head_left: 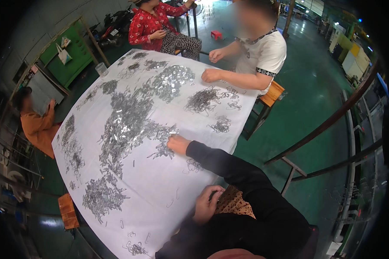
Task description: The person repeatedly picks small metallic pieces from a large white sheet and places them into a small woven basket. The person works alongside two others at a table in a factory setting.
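Small pieces [126, 115]: metal-looking, glossy (some glint white)
Table covering [149, 187]: matt, lightly creased
Stool [272, 93]: smooth wood
Floor [307, 103]: smooth, glossy
Black sleeve [233, 166]: matt cloth

The right hand [178, 145] is bare, back upward, its fingers bent down at the front of the grip; whether they close is hidden. Behind this grip run the wrist and the black-sleeved right forearm [214, 161], stretched out, with the elbow bent farther back. The left hand [205, 204] sits lower, well apart from the right grip and nearer the torso [246, 235], its fingers curled inward.
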A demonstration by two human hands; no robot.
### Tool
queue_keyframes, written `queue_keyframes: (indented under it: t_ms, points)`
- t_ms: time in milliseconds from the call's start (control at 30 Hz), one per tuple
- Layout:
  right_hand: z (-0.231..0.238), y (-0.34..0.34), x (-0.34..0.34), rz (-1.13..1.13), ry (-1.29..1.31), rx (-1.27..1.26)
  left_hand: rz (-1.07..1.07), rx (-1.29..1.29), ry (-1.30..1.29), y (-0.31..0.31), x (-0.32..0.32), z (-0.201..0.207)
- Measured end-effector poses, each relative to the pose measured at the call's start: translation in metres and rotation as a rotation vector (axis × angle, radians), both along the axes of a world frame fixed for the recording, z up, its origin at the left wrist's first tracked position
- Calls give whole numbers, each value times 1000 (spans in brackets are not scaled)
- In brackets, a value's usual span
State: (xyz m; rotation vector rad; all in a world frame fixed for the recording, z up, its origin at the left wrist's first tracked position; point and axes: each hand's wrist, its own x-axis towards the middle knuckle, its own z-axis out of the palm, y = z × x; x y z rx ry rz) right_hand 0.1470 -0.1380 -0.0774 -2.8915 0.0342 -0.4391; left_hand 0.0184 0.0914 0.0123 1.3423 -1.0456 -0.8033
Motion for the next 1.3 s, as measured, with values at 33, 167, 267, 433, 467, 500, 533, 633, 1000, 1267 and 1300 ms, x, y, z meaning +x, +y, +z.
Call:
queue_keyframes:
  t_ms: [33, 167, 267, 433, 467, 500, 533, 633, 1000, 1267, 1300]
  points:
    - [3, -1, 3, -8, 152, -32, 11, -17, 7, -1, 1, 1]
    - [16, 6, -31, -212, -62, 127, -24, -10, -38, -2, -3, 3]
    - [38, 13, -83, -320, -300, 575, -20, -21, -78, -6, -9, 2]
    - [91, 33, -196, -515, -355, 1294, -23, 1, -66, -17, -11, -1]
    - [99, 40, -216, -549, -351, 1270, -25, 3, -83, -19, -11, -1]
    - [106, 49, -234, -565, -372, 1331, -31, 0, -105, -21, -10, 0]
    - [112, 60, -251, -569, -399, 1372, -34, -4, -124, -22, -10, 0]
    - [121, 88, -273, -591, -466, 1362, -47, -4, -187, -29, -12, 5]
    - [116, 103, -287, -676, -682, 1209, 14, -170, -162, -41, -16, 7]
    - [118, 109, -281, -626, -717, 1133, 144, -361, -347, -44, -21, -4]
    - [119, 109, -281, -645, -718, 1133, 158, -373, -384, -45, -21, -5]
